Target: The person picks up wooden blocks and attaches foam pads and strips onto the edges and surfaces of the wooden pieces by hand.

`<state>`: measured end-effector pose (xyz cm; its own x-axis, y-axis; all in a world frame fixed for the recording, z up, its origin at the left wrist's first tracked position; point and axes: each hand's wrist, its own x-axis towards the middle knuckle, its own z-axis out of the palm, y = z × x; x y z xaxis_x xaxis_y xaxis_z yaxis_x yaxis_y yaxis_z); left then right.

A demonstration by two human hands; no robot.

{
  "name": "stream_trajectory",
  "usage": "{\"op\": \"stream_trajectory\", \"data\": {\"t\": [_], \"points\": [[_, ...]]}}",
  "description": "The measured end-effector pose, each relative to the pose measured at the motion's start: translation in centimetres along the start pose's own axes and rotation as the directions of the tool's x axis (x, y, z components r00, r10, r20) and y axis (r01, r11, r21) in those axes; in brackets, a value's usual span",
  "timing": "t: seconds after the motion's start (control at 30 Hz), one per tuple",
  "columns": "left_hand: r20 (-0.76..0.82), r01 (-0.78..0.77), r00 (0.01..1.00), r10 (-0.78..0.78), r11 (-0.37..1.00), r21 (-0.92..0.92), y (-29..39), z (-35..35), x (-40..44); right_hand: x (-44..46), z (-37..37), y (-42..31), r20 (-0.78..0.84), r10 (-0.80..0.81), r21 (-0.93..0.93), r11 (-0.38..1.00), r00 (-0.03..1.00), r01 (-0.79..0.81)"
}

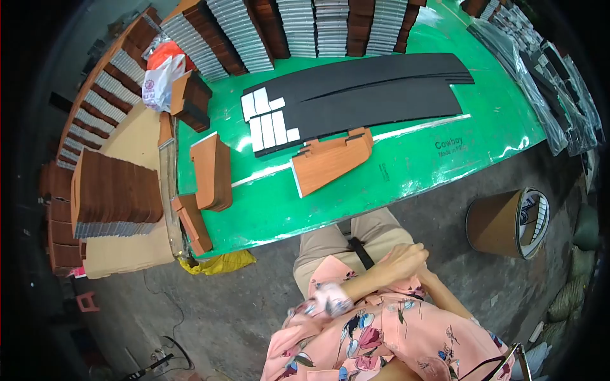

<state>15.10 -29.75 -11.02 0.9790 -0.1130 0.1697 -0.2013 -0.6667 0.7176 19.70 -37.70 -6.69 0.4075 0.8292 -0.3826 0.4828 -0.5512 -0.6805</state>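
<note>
Both my hands are together over my lap, off the table. My left hand (405,261) has its fingers curled closed; whatever they hold, if anything, is hidden. Just beside and partly behind it is my right hand (424,272), its fingers mostly covered. Ahead on the green table cover (419,155) lie long curved black sheets (375,92), with white rectangular pieces (272,130) on their left end. Nearer to me is a stack of shaped wood-grain pieces (333,162). A taller wood-grain stack (213,171) stands to its left.
Stacked brown and silver-edged pieces (292,28) line the table's back. Another stack (117,193) sits on cardboard (130,254) at left, near a white plastic bag (164,86). A brown bin (499,222) stands on the floor at right. Plastic-wrapped parts (540,82) overhang the right edge.
</note>
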Motion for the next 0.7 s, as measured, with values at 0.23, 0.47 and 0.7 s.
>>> {"op": "stream_trajectory", "data": {"t": [0.23, 0.47, 0.7], "points": [[-0.9, -0.057, 0.436, 0.015, 0.998, -0.01, 6.4, -24.5, -9.9, -6.1, -4.4, 3.7, 0.503, -0.013, -0.277, 0.945, 0.864, 0.176], [-0.925, -0.311, 0.195, 0.325, 0.915, 0.255, 16.6, -29.3, -8.3, -2.3, -16.7, -16.3, -0.665, -0.635, 0.154, 0.398, 0.393, 0.904], [-0.849, -0.467, 0.156, 0.504, 0.795, 0.387, 16.9, -31.5, -9.1, -4.2, -21.9, -21.5, -0.225, -0.938, 0.113, 0.245, 0.265, 0.963]]}}
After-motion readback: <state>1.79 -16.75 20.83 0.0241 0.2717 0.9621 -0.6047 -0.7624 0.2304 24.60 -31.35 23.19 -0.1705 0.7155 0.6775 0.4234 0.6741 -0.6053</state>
